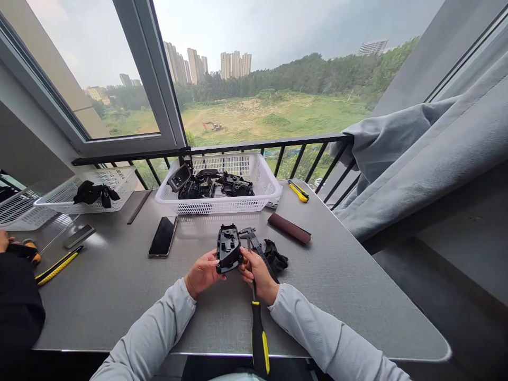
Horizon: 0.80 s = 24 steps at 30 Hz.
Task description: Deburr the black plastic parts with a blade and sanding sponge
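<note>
A black plastic part (229,247) stands upright just above the grey table (341,286). My left hand (202,273) grips its lower left edge, fingers closed. My right hand (257,271) is closed on a tool with a black and yellow handle (259,338). The handle points back toward me and the tool's tip rests against the part's right side. A caliper (254,241) and a black glove (275,256) lie just behind my right hand.
A white basket (262,182) of black parts stands at the table's back, a second basket (119,182) to its left. A phone (163,236), a brown block (289,228) and yellow cutters (298,191) lie about. Another person's hand (6,241) shows at the left edge.
</note>
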{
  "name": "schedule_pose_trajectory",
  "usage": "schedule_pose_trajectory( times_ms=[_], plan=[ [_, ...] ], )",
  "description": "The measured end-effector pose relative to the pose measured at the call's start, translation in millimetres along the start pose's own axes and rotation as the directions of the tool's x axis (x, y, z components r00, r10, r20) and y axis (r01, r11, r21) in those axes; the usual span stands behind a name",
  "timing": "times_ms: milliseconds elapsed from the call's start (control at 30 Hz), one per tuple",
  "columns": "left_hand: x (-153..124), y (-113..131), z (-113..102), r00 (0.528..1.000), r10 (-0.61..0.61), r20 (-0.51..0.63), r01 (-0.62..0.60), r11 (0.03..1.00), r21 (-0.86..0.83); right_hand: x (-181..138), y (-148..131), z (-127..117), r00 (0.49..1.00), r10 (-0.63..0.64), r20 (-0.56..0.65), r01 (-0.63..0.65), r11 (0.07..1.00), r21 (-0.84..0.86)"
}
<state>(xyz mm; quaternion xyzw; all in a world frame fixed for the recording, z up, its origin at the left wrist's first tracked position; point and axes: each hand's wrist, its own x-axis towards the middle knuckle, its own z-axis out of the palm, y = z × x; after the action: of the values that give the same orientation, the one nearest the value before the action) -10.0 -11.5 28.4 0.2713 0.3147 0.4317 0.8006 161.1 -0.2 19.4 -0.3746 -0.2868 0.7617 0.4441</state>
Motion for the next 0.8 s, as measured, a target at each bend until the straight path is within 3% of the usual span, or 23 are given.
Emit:
schedule_pose_trajectory(
  times_ms=[233, 400, 567, 667, 800],
  plan=[
    [-0.9, -0.5, 9.1, 0.977, 0.191, -0.093, -0.194, 0.981, -0.025, -1.0, -4.7, 0.7, 0.995, -0.095, -0.035, 0.095, 0.995, 0.012],
    [1.2, -1.4, 18.6, 0.927, 0.3, -0.224, -0.287, 0.954, 0.087, -3.0, -9.8, 7.2, 0.989, -0.148, -0.02, 0.147, 0.988, -0.037],
    [3.5, 21.1, 38.1, 0.882, 0.406, -0.237, -0.389, 0.914, 0.119, -3.3, -39.0, 18.1, 0.98, -0.191, 0.06, 0.198, 0.972, -0.13],
    [9.1, 42.4, 59.6, 0.817, 0.527, -0.232, -0.504, 0.85, 0.154, -3.2, -70.6, 27.7, 0.965, -0.23, 0.126, 0.252, 0.947, -0.2],
    [21.7, 63.2, 94.8, 0.674, 0.685, -0.275, -0.643, 0.728, 0.237, -4.5, -113.9, 39.7, 0.935, -0.29, 0.203, 0.341, 0.894, -0.292]
  ],
)
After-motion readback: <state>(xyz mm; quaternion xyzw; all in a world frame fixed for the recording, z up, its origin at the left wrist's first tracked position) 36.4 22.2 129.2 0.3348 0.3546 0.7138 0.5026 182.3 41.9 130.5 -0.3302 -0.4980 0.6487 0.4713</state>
